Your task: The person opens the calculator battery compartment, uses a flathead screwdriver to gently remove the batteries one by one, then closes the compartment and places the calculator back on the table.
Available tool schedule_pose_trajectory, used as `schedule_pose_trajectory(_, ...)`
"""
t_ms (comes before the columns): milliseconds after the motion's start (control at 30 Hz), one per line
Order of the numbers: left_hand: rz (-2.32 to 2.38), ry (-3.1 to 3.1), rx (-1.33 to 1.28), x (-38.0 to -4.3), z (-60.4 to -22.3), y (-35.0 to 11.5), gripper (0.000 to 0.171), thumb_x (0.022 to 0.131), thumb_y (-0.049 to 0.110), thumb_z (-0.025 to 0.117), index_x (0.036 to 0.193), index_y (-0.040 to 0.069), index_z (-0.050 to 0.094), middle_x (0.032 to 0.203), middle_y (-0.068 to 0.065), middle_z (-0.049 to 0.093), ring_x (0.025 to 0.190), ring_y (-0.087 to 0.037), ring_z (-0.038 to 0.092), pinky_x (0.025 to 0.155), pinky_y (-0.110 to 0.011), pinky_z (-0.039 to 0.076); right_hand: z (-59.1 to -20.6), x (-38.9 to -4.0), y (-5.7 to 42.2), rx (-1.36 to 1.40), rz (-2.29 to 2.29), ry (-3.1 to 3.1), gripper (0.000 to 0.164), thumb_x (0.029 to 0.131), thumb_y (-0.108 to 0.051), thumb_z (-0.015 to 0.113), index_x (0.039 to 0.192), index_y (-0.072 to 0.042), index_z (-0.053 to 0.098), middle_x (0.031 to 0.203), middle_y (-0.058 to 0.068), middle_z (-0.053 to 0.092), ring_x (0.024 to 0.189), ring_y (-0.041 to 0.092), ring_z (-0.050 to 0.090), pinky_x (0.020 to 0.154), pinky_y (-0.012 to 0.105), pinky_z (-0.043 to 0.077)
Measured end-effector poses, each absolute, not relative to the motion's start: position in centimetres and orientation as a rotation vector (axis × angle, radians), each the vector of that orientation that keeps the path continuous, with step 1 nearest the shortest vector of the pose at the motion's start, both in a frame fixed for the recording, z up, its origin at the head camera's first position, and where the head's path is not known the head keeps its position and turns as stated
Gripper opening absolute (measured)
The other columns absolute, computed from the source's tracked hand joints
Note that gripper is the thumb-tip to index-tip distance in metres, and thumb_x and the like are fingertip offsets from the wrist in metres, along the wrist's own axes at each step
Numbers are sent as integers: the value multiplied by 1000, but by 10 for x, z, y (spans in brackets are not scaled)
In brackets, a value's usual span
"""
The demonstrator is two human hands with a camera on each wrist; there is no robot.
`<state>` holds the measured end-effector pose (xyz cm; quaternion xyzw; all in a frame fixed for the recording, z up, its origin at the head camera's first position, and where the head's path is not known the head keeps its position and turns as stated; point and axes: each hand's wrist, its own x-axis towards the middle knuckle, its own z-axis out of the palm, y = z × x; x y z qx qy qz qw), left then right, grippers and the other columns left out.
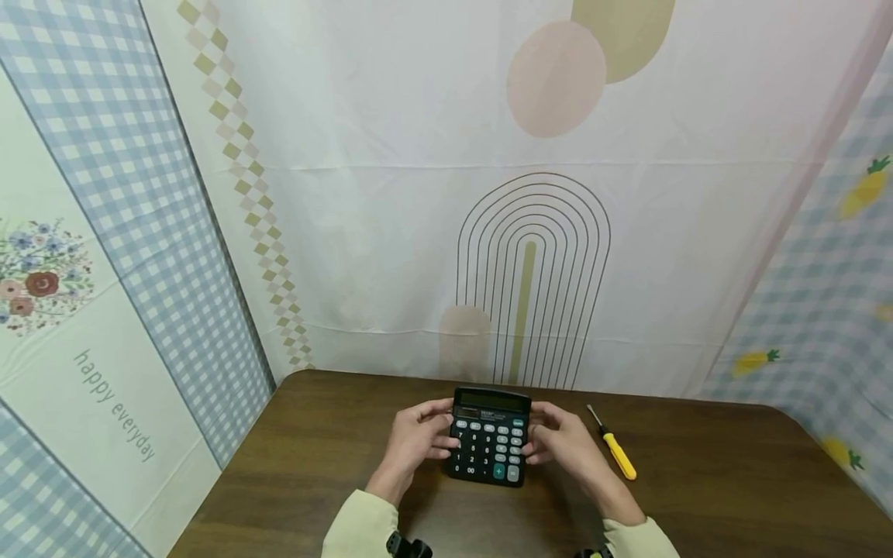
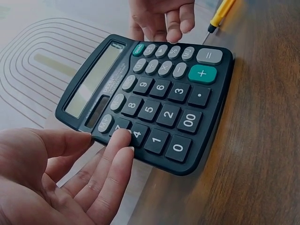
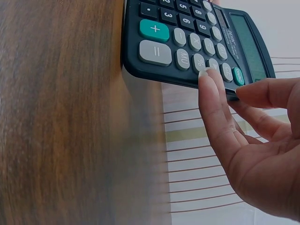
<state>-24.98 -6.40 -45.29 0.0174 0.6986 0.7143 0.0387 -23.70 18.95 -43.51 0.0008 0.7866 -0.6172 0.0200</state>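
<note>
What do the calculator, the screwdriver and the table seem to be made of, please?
The calculator looks like hard dark plastic, satin-finished, with crisply moulded edges. The screwdriver seems to have a plastic handle, smooth and evenly yellow, and a metal shaft, given its pale grey gleam. The table shows streaked brown grain with little shine: perhaps wood, perhaps laminate.

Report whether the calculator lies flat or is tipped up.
Tipped up: both wrist views show the calculator with its display raised away from the wooden table.
</note>
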Motion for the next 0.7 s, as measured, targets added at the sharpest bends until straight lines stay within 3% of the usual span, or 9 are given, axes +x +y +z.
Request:
schedule_pose_trajectory(367, 2184, 2134, 21, -251, -452, -63, 33, 105, 12, 66, 137, 4, 72, 136, -23, 68, 82, -29, 79, 67, -35, 64, -434, -238, 192, 49, -1951, 2397, 45, 101, 4, 50, 146, 10, 53, 117, 23, 70, 78, 32, 74, 70, 45, 65)
schedule_pose_trajectory(700, 2208, 2119, 30, -249, -448, -63, 35, 105, 17, 64, 137, 4, 71, 133, -23, 68, 82, -32, 79, 64, -36, 64, -431, -238, 196, 59, -1956, 2362, 43, 107, -3, 48, 148, 13, 50, 127, 30, 65, 84, 34, 76, 76, 48, 64)
